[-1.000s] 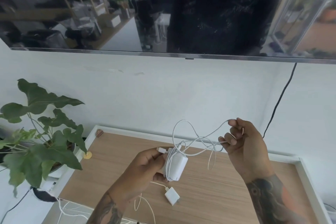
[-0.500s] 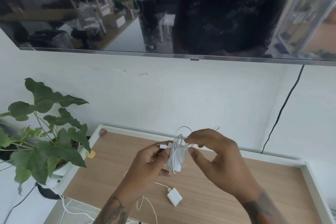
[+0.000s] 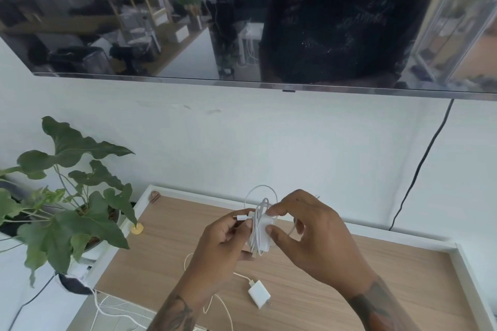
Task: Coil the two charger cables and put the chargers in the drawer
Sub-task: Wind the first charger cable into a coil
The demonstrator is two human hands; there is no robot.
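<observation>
My left hand (image 3: 222,244) grips a white charger (image 3: 262,236) above the wooden top, with the cable's plug end pinched at its fingertips. White cable (image 3: 256,212) is wound around the charger, and one loop stands up above it. My right hand (image 3: 312,236) pinches the charger and the cable from the right side. A second white charger (image 3: 258,297) lies flat on the wood below my hands. Its loose cable (image 3: 215,303) trails off to the left and toward the near edge.
The wooden surface (image 3: 363,277) has a raised white rim (image 3: 398,235). A potted plant (image 3: 70,212) stands at the left. A wall-mounted screen (image 3: 242,19) hangs above, with a black cord (image 3: 419,169) running down the wall. More white cables (image 3: 113,309) lie at the lower left.
My right hand came in from the right, bringing the slack cable with it, and now sits against the charger. The large loose loops have become turns around the charger.
</observation>
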